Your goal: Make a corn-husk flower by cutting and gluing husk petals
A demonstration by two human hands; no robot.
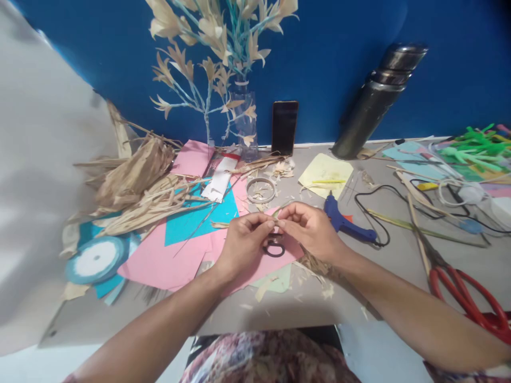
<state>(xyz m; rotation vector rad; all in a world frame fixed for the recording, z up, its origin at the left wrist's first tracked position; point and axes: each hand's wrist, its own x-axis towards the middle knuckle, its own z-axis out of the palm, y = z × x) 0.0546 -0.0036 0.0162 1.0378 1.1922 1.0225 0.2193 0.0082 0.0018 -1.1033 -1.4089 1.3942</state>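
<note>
blue wall [319,69] behind cluttered table [403,258]. left hand [248,234] and right hand [313,229]: each grip nearly closed, thumb against fingers, pinching small pale strip [275,215]. strip between fingertips, near black-handled scissors [274,244] on pink paper [251,272]; mostly covered, so direction and long axis cannot be told.

This looks like a craft workspace, though whether in a home or studio cannot be told. Pale handmade-looking flowers [215,32] stand along the table's [403,260] back edge; dried leaves [133,167] and a ribbon spool [96,259] crowd its left end, a glue gun [348,223] lies right of centre, red-handled scissors [459,290] toward the front right.
</note>
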